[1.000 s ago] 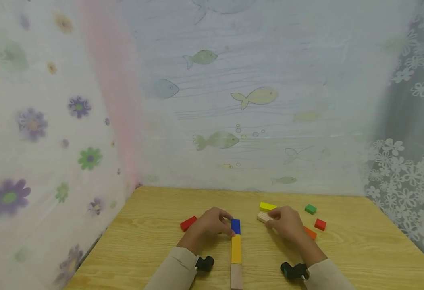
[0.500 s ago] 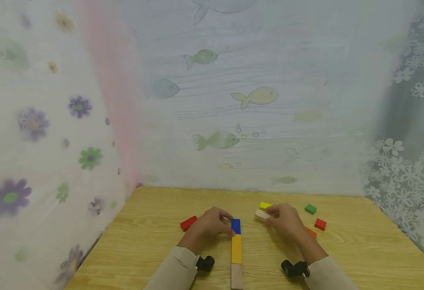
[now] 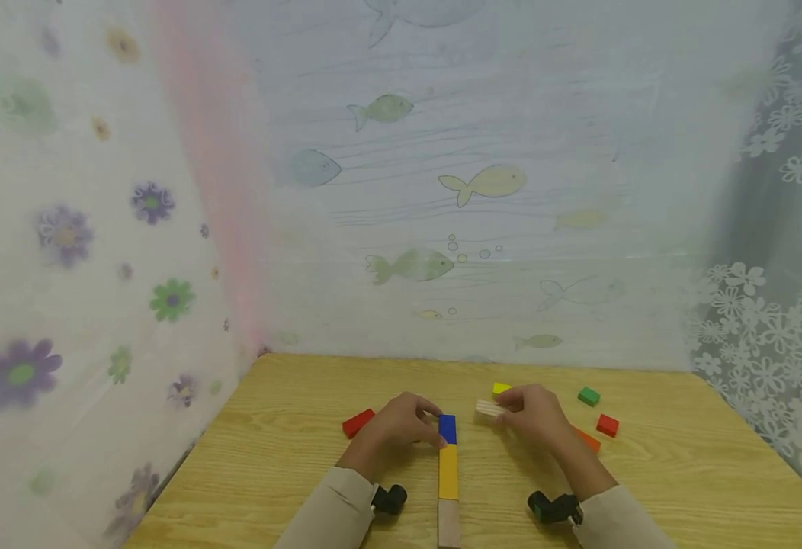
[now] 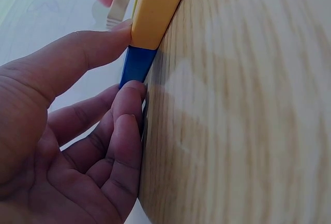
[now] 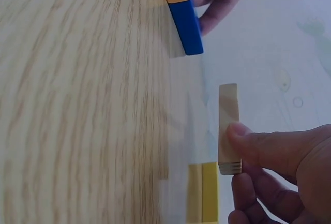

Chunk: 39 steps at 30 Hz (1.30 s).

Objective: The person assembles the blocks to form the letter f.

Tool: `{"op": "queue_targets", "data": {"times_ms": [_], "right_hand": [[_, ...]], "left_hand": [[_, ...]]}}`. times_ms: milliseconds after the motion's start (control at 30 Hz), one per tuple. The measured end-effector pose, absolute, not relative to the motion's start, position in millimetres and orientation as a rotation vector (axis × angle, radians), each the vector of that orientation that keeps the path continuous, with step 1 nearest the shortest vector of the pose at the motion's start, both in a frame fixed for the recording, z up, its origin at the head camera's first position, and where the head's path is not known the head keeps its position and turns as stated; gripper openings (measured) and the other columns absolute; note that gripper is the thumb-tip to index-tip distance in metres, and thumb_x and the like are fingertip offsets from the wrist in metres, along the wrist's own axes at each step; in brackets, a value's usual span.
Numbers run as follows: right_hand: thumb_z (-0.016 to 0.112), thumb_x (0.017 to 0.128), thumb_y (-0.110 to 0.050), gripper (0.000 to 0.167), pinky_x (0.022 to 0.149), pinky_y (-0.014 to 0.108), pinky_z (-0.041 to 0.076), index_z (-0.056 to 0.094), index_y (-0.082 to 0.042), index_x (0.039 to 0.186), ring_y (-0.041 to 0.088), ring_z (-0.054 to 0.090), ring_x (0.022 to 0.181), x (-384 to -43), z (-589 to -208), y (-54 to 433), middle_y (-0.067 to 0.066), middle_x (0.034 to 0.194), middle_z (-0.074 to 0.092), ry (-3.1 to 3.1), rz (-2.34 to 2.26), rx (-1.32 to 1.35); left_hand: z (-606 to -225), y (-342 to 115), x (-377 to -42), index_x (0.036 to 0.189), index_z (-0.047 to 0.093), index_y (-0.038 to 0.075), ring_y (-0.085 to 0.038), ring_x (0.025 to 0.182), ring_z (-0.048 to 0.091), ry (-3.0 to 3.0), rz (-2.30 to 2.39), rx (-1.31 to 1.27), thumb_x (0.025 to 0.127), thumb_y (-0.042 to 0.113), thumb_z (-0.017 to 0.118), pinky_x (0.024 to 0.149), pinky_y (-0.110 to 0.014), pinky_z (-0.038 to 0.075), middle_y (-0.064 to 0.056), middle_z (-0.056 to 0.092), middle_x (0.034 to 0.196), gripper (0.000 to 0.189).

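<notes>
A row of blocks lies end to end on the table: a plain wooden block [image 3: 449,523] nearest me, an orange-yellow block [image 3: 448,473], then a blue block [image 3: 447,429] at the far end. My left hand [image 3: 404,421] holds the blue block from its left side, thumb by the joint with the orange-yellow one and curled fingers at its far end [image 4: 137,66]. To the right, my right hand [image 3: 538,419] pinches a light wooden block with a ridged end [image 5: 229,115] between thumb and fingers, raised over the table. A yellow block [image 3: 502,390] lies just behind it, partly hidden.
A red block [image 3: 357,423] lies left of my left hand. Right of my right hand are a green block [image 3: 589,396], a small red block [image 3: 607,425] and an orange block [image 3: 587,440], partly covered by the hand. Patterned sheets [image 3: 401,320] border the table [image 3: 291,389].
My right hand has lifted the ridged wooden block and carried it left, toward the row. The left hand stays at the blue block.
</notes>
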State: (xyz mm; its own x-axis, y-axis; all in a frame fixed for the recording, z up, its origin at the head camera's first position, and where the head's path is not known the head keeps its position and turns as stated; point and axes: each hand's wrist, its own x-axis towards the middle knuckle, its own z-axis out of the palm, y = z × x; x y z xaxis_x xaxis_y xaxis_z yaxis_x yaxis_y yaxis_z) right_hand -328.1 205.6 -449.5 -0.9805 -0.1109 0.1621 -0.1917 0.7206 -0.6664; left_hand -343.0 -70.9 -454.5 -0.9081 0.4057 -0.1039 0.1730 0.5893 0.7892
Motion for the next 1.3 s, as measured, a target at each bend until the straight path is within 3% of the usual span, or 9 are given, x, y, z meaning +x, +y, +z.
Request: {"op": "queue_targets", "data": {"times_ms": [767, 1300], "right_hand": [[0.083, 0.085, -0.011, 0.034, 0.088, 0.045, 0.06, 0.077, -0.005, 0.119, 0.024, 0.072, 0.1, -324, -444, 194, 0.005, 0.108, 0.078, -2.784, 1.129, 0.365], [0.085, 0.083, -0.007, 0.031, 0.09, 0.043, 0.06, 0.078, -0.009, 0.113, 0.018, 0.071, 0.097, -325, -454, 179, 0.001, 0.103, 0.077, -2.814, 1.178, 0.299]], "left_hand": [[-454, -70, -346, 0.122, 0.076, 0.017, -0.018, 0.086, 0.066, 2.554, 1.205, 0.453, 0.076, 0.027, 0.093, 0.084, -0.041, 0.058, 0.002, 0.072, 0.094, 0.05], [-452, -70, -343, 0.122, 0.076, 0.015, -0.02, 0.082, 0.064, 2.549, 1.217, 0.452, 0.077, 0.024, 0.093, 0.078, -0.038, 0.057, 0.001, 0.07, 0.092, 0.049]]}}
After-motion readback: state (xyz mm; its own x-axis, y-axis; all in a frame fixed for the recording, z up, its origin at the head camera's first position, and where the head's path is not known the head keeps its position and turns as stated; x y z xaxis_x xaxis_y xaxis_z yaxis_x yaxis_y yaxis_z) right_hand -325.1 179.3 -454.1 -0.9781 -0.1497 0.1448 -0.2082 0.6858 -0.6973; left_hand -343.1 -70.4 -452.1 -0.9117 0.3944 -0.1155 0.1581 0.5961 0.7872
